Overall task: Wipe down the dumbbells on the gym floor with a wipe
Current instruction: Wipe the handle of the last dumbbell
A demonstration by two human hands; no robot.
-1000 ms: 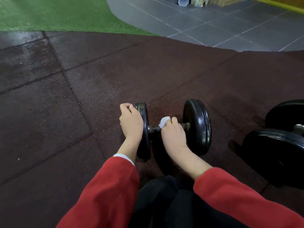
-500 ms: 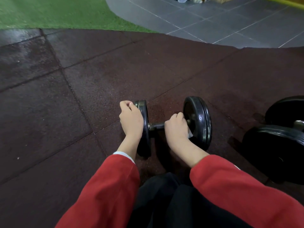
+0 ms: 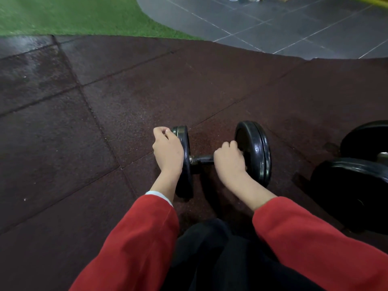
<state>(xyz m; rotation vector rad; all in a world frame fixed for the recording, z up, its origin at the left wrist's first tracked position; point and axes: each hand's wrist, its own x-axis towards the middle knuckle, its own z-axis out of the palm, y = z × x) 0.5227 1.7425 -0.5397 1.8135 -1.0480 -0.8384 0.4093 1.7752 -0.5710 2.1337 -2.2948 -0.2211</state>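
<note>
A small black dumbbell (image 3: 255, 150) lies on the dark red rubber floor in front of me. My left hand (image 3: 168, 151) grips the rim of its left plate, fingers curled over the top edge. My right hand (image 3: 228, 159) is closed around the right end of the handle, pressed against the inner face of the right plate. The white wipe is hidden inside that fist and does not show in this frame. Both sleeves are red.
A larger black dumbbell (image 3: 354, 185) lies at the right edge, close to the small one. Green turf (image 3: 73, 15) lies at the far left and grey floor tiles (image 3: 283, 24) at the far right. My dark trousers fill the bottom centre.
My right hand has slid right along the handle, from its left part up to the right plate. The wipe, visible a second ago, is now covered. My left hand kept its grip.
</note>
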